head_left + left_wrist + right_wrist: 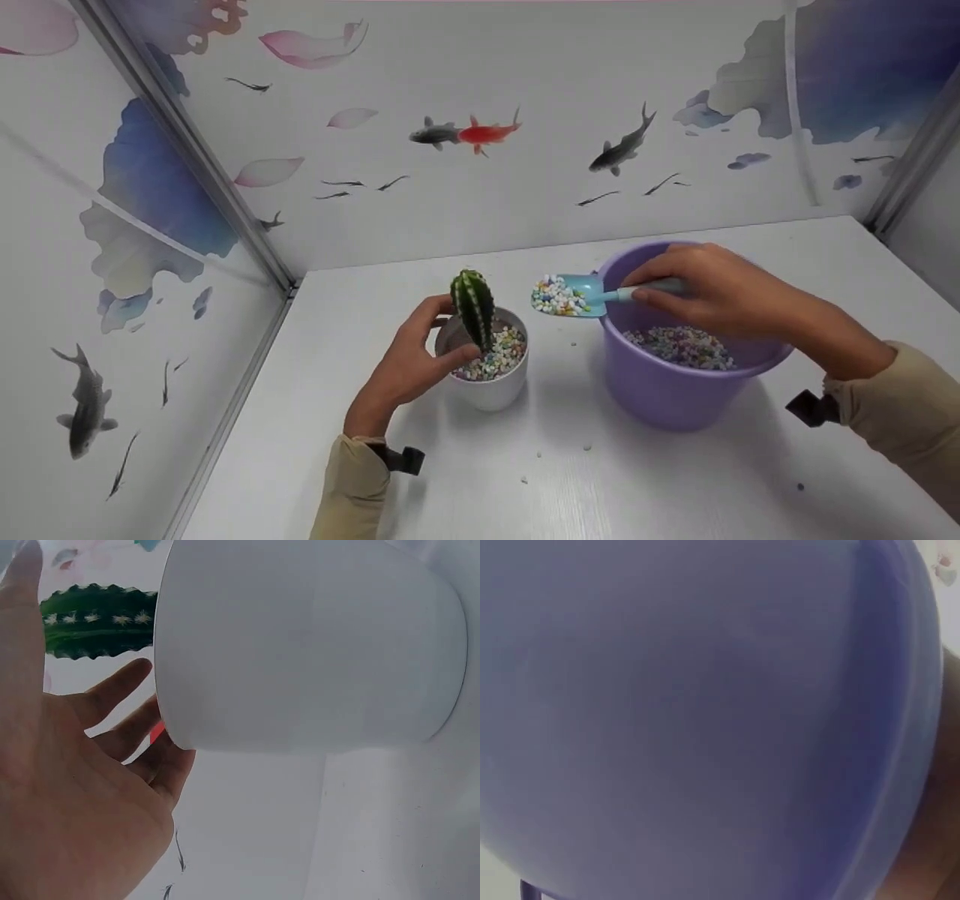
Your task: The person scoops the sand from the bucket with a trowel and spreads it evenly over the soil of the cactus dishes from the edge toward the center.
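A green ribbed cactus (pixel 472 307) stands, leaning slightly, in a white pot (pixel 491 394) partly filled with multicoloured pebbles (pixel 499 360). My left hand (pixel 409 356) is at the pot's left rim, its thumb and fingers spread about the cactus. In the left wrist view, the loosely bent fingers (pixel 124 694) reach the rim of the pot; whether they press it I cannot tell. My right hand (pixel 709 289) grips the handle of a small light-blue shovel (pixel 592 289), which carries a heap of pebbles. The shovel is level, over the left rim of a purple bucket (pixel 675 397).
More pebbles (pixel 682 346) lie inside the bucket. A few stray pebbles (pixel 587 448) are scattered on the white table (pixel 600 495). Panels printed with fish and petals (pixel 525 210) stand behind and to the left. The bucket's wall fills most of the right wrist view.
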A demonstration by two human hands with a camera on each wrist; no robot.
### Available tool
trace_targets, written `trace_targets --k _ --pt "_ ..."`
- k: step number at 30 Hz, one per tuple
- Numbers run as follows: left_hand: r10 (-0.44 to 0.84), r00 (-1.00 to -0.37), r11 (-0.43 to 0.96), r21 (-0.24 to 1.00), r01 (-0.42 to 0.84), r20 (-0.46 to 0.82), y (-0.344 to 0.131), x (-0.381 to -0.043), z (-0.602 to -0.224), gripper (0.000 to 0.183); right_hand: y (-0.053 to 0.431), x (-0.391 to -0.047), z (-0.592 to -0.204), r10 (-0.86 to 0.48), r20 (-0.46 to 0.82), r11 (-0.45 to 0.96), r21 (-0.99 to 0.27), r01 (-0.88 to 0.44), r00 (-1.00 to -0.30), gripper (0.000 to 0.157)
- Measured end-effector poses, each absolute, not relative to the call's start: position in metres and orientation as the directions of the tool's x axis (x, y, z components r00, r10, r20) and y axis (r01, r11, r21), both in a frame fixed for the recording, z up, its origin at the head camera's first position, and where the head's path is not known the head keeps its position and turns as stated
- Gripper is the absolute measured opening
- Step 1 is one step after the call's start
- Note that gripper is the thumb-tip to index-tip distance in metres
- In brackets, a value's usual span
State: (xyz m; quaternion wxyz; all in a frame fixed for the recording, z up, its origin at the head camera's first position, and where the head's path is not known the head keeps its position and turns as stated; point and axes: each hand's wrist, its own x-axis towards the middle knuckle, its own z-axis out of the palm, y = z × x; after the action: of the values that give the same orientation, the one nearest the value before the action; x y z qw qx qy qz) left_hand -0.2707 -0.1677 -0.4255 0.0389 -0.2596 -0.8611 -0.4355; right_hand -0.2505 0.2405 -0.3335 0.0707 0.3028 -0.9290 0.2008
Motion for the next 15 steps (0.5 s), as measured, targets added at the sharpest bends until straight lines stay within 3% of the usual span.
trace_targets --k 7,15 --pt "0.363 -0.920 0.575 0.741 0.348 0.150 -0.162 -0.266 -0.429 0.097 0.230 -0.254 -0.334 -0.566 0.245 0.717 -0.324 -0.617 -0.787 0.020" --pt "0.395 -0.909 0.613 0.700 0.367 0.132 -0.158 -0.265 -0.437 0.110 0.222 -0.263 -0.334 -0.609 0.269 0.672 -0.325 -0.666 -0.746 0.019"
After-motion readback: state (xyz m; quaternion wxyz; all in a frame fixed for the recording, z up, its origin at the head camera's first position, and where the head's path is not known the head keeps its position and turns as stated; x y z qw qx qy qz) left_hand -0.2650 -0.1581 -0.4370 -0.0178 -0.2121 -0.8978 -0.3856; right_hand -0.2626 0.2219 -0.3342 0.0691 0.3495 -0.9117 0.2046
